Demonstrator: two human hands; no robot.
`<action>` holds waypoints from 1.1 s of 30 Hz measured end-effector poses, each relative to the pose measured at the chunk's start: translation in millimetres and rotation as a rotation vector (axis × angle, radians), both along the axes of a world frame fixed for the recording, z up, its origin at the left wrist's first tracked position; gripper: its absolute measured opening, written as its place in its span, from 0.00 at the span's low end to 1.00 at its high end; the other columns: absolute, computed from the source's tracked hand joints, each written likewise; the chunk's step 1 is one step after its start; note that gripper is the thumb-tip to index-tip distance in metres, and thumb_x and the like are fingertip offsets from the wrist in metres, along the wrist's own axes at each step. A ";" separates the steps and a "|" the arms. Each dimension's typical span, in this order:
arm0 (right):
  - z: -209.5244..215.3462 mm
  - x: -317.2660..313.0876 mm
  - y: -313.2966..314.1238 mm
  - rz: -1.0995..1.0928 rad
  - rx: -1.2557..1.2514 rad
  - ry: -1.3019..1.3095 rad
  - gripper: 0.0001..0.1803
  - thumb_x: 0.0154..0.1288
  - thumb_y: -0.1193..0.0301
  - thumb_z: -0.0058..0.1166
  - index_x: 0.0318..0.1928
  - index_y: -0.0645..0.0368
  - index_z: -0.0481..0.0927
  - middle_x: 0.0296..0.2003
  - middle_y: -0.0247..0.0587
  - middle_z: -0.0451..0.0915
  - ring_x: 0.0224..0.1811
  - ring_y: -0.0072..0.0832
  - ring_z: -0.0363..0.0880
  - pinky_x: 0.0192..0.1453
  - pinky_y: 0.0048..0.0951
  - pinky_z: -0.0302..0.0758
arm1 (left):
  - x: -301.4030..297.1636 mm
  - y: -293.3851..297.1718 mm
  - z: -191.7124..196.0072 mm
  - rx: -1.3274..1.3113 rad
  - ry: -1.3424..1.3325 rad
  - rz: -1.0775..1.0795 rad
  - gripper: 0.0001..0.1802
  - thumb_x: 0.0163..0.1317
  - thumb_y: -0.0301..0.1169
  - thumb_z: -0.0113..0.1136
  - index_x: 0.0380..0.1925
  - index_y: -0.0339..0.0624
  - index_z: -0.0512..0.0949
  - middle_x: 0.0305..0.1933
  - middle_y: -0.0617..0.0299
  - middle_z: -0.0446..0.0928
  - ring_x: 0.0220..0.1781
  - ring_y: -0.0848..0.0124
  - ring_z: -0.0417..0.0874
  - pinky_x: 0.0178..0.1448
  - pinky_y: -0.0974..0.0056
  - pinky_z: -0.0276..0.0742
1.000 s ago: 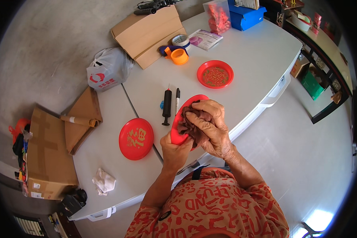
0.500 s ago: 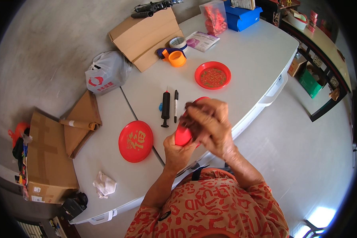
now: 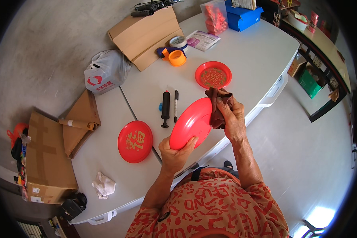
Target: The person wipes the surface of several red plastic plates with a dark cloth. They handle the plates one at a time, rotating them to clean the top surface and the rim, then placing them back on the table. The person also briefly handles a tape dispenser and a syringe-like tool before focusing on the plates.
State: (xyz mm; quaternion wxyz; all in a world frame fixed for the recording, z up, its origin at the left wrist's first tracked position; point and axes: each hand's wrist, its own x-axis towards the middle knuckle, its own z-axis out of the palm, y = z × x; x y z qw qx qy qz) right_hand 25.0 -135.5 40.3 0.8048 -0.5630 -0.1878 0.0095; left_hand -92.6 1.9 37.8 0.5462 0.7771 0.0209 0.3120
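Note:
A red plastic plate [image 3: 191,123] is tilted up above the table's near edge, its underside toward me. My left hand [image 3: 176,154] grips its lower left rim, thumb lying on the plate. In my right hand [image 3: 233,119] a dark brown cloth [image 3: 218,108] is bunched against the plate's right rim. Flat on the table to the left lies another red plate [image 3: 135,141] with gold printing. Farther back is a red tray [image 3: 213,75] with a patterned middle. Between them are a black hand pump [image 3: 166,109] and a marker pen [image 3: 176,106].
A crumpled white cloth [image 3: 104,185] lies near the front left. Tape rolls [image 3: 177,58], an opened cardboard box [image 3: 146,37] and a grey plastic bag [image 3: 107,71] stand along the back. A clear bin of red pieces [image 3: 215,18] and a blue box [image 3: 242,18] sit at the far right.
My right hand has moved right, off the front of the plate to its right rim, cloth still in it. The plate has turned so its underside shows more.

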 end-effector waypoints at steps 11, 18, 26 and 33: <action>13.9 -22.1 8.5 -0.245 -0.415 -0.945 0.26 0.45 0.74 0.64 0.50 0.59 0.81 0.52 0.46 0.72 0.51 0.41 0.70 0.53 0.38 0.72 | 15.1 -1.1 -7.6 -0.080 -0.034 -0.095 0.11 0.52 0.22 0.69 0.36 0.33 0.80 0.28 0.61 0.82 0.32 0.76 0.80 0.38 0.69 0.77; 14.3 -20.2 -17.1 -0.316 -0.420 -0.730 0.22 0.52 0.75 0.60 0.51 0.58 0.81 0.51 0.45 0.71 0.51 0.41 0.70 0.56 0.39 0.71 | 27.9 -13.2 -14.9 -0.118 0.099 -0.286 0.09 0.52 0.21 0.69 0.33 0.33 0.79 0.29 0.64 0.80 0.31 0.78 0.77 0.39 0.69 0.76; 7.1 -20.7 -53.5 -0.521 -0.513 -0.740 0.26 0.43 0.73 0.66 0.49 0.57 0.79 0.49 0.44 0.70 0.52 0.40 0.69 0.52 0.40 0.70 | 46.2 -47.9 -6.1 -0.100 0.081 -0.458 0.13 0.56 0.21 0.66 0.41 0.34 0.78 0.39 0.63 0.77 0.39 0.78 0.76 0.42 0.70 0.75; 12.0 -45.8 -69.2 -0.557 -0.685 -0.987 0.28 0.41 0.66 0.66 0.49 0.56 0.80 0.51 0.43 0.71 0.51 0.42 0.70 0.55 0.42 0.71 | 50.1 -58.5 -16.1 -1.003 0.289 -0.864 0.23 0.58 0.22 0.63 0.55 0.36 0.71 0.53 0.61 0.74 0.53 0.73 0.76 0.55 0.68 0.75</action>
